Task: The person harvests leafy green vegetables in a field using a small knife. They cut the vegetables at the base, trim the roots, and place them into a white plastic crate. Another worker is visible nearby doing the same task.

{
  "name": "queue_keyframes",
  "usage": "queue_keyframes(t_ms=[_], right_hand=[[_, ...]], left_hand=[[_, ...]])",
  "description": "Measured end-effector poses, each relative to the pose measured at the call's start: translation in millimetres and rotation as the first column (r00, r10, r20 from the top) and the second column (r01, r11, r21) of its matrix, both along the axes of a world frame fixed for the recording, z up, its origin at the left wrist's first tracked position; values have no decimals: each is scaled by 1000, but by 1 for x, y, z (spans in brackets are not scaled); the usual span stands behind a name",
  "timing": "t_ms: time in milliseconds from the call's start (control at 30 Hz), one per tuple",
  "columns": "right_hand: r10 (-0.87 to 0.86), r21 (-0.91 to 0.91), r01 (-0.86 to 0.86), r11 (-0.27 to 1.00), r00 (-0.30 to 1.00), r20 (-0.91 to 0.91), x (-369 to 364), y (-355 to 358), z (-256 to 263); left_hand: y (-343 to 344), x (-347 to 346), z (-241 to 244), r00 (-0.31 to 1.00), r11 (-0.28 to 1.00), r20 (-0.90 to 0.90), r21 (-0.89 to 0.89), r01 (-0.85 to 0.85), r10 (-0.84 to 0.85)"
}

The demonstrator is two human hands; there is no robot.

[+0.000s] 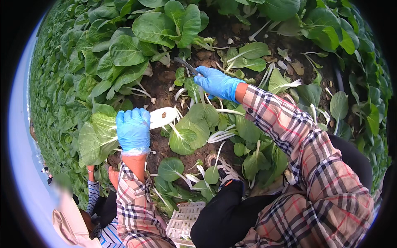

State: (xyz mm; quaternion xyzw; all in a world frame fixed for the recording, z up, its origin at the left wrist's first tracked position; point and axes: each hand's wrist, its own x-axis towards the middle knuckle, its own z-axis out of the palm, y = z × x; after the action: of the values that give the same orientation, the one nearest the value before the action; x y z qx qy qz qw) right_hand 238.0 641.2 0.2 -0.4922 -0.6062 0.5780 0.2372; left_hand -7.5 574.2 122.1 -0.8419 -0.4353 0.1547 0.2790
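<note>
My left hand (pixel 133 131), in a blue glove, grips a cut head of bok choy (pixel 162 117) across its stalks. Its white base points right, with a small brown spot on it, and the green leaves fan out to the left. My right hand (pixel 218 82), gloved in the same blue, is closed around a knife (pixel 185 65). The dark, narrow blade points up and left, near the bases of standing bok choy (pixel 164 28); most of the handle is hidden inside the hand. Loose bok choy leaves (pixel 189 133) lie on the soil between my hands.
A white slatted plastic crate (pixel 186 220) stands at the bottom, left of my bent knee. My shoe (pixel 225 170) rests among discarded leaves. At lower left crouches a co-worker in a striped shirt (pixel 111 234). Dense bok choy (pixel 62 102) fills the left; a dark hose (pixel 339 79) runs at right.
</note>
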Motion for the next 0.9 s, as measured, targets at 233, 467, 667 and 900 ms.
queue_keyframes(t_ms=[233, 467, 667, 900], right_hand=[[-19, 268, -37, 963, 979, 201, -30, 75, -5], [149, 147, -162, 976, 984, 95, -39, 66, -17], [-195, -475, 55, 878, 948, -251, -61, 79, -54], [-174, -675, -83, 733, 937, -304, -80, 98, -86]], left_hand=[[92, 34, -24, 930, 1000, -366, -17, 25, -29], [148, 7, -58, 815, 825, -311, -141, -548, 488], [142, -43, -53, 762, 851, -447, -5, -525, 468], [136, -38, -72, 881, 946, -349, 63, -317, 318]])
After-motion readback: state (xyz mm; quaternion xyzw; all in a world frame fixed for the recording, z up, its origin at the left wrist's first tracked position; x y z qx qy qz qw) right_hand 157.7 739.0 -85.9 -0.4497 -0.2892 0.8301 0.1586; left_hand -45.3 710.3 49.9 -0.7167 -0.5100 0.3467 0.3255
